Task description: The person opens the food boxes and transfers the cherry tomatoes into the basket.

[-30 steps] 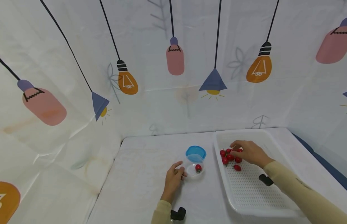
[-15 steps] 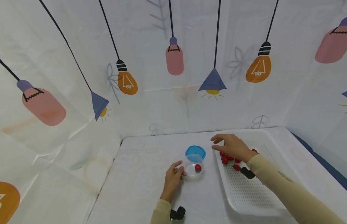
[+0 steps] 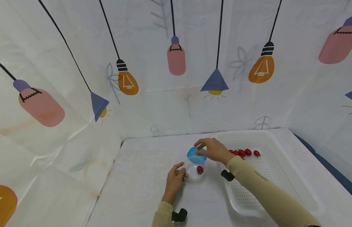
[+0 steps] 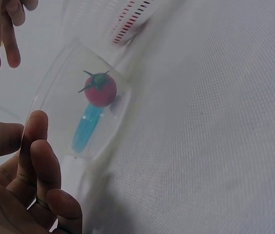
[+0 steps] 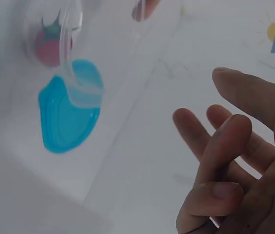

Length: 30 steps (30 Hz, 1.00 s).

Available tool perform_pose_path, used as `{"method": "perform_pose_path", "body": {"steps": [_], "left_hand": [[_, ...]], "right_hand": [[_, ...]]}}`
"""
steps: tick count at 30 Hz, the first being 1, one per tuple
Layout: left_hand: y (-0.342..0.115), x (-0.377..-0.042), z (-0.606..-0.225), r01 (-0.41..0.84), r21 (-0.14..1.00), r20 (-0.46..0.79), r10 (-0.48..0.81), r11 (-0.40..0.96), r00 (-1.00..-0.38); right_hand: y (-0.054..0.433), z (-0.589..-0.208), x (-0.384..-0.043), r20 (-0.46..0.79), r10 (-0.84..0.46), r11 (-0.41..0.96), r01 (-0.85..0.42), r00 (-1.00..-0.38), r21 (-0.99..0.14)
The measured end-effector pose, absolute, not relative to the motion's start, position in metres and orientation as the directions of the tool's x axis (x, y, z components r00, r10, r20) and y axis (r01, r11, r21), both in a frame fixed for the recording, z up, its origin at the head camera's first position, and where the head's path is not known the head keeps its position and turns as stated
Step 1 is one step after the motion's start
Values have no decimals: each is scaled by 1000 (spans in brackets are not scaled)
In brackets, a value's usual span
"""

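My left hand (image 3: 174,182) pinches the rim of a clear plastic cup (image 4: 59,95) between thumb and fingers. One red cherry tomato (image 4: 101,91) with a green stem lies inside the cup. Just behind the cup, a blue lid (image 5: 66,124) lies on the white table, partly covered by my right hand in the head view. That right hand (image 3: 214,150) is held above the lid with its fingers loosely bent. Nothing shows between its fingers in the right wrist view (image 5: 239,170).
To the right stands a white perforated basket (image 3: 278,195) with several cherry tomatoes (image 3: 248,152) towards its back left; the right arm reaches across its left side. A white sheet (image 3: 153,113) printed with lamps hangs behind the table (image 3: 139,183).
My right hand has moved left from over the tomatoes in the basket, past the basket's edge, to above the blue lid. The left hand has stayed at the cup.
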State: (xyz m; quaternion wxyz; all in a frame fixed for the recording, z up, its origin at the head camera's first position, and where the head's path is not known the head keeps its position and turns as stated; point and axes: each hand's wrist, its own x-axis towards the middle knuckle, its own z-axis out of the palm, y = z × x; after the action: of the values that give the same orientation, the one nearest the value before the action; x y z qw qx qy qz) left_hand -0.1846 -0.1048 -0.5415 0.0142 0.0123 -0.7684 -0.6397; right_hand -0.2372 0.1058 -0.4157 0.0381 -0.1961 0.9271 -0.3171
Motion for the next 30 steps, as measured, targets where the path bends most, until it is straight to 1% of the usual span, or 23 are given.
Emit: {"method": "perform_pose_path", "body": {"steps": [5, 11, 16, 19, 26, 30], "left_hand": [[-105, -184, -541, 7, 985, 13, -33, 174, -999], [-106, -182, -540, 2, 989, 7, -33, 150, -999], [-107, -181, -540, 3, 990, 8, -38, 139, -999], [-107, -181, -540, 7, 991, 12, -41, 137, -999], [-106, -180, -541, 11, 993, 16, -33, 120, -999], [-106, -179, -539, 13, 993, 17, -26, 119, -1000]], "right_hand": [[91, -425, -238, -28, -371, 757, -285, -928, -587], [86, -440, -239, -117, -358, 797, -238, -927, -555], [79, -443, -236, -120, -352, 793, -228, -928, -566], [74, -444, -233, -129, -338, 810, -218, -932, -545], [65, -449, -225, -152, -300, 878, -210, -942, -430], [62, -454, -223, -182, -299, 893, -208, -937, -399]]}}
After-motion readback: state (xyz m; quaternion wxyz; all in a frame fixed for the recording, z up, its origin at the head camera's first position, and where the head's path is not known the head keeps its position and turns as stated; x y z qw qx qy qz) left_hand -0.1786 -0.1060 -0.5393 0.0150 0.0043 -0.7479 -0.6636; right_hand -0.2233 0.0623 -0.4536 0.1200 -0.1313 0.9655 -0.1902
